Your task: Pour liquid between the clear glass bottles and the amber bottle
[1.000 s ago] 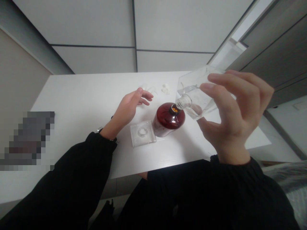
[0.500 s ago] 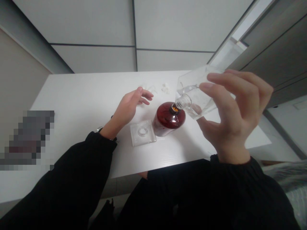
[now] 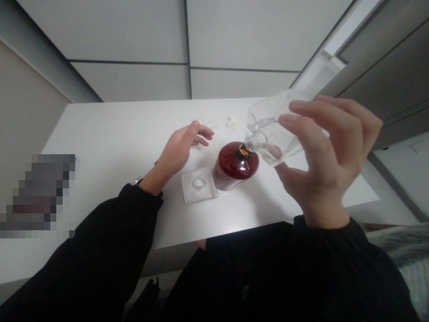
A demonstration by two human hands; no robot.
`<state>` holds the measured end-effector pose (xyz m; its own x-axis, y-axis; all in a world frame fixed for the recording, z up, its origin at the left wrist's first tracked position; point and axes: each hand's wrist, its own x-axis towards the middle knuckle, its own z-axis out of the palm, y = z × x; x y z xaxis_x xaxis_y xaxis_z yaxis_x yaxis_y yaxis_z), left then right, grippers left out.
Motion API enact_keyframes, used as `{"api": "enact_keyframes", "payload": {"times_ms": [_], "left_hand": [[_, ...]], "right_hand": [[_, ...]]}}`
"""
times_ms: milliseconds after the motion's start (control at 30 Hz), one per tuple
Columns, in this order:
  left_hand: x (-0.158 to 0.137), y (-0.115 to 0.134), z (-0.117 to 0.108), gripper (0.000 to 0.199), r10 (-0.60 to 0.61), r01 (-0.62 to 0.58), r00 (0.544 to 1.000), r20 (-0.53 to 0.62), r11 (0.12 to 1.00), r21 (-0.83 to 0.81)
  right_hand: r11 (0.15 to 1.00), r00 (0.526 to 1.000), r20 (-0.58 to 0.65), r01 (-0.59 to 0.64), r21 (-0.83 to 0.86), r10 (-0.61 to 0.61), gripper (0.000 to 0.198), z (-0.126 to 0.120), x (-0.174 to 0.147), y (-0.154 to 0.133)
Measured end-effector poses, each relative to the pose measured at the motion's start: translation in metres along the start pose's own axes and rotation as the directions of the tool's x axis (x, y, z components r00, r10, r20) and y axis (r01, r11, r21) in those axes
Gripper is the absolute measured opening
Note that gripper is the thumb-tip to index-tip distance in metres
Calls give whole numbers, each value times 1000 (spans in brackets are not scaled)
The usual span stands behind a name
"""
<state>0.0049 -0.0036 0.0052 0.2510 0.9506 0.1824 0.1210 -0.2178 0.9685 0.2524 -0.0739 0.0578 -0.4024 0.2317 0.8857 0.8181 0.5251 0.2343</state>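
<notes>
My right hand (image 3: 330,138) is wrapped round a clear, square-sided bottle (image 3: 278,118). That bottle is tilted, its threaded neck pointing down and left at the mouth of a dark red-brown bottle (image 3: 236,165), which stands upright on the table. Something orange shows inside the dark bottle's mouth. Whether the two necks touch, I cannot tell. My left hand (image 3: 182,145) hovers left of the dark bottle, fingers apart and holding nothing. Just below it lies a clear square piece with a round ring in its middle (image 3: 199,184), beside the dark bottle's base.
Small white bits (image 3: 231,122) and a clear, thin item (image 3: 209,123) lie on the white table (image 3: 110,147) behind my left hand. A pixelated dark patch (image 3: 42,192) covers something at the table's left. White panels (image 3: 134,31) rise behind the table.
</notes>
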Motion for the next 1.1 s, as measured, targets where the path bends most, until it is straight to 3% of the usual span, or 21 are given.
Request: {"api": "enact_keyframes", "payload": {"times_ms": [267,467,1100], "left_hand": [[0,0,1,61,2,-2,1000,-3,1000,-7],[0,1,1,60,16,-16,1000,12,1000,-16],[0,1,1,61,3,-3,1000,13,1000,-12]], "right_hand": [[1000,1000,3,8,9,-8,46,-1,-1,3],[997,996,51,-69,25,68,50,-5,2,-5],[998,997,38,-62,12,62,52,-5,3,-7]]}}
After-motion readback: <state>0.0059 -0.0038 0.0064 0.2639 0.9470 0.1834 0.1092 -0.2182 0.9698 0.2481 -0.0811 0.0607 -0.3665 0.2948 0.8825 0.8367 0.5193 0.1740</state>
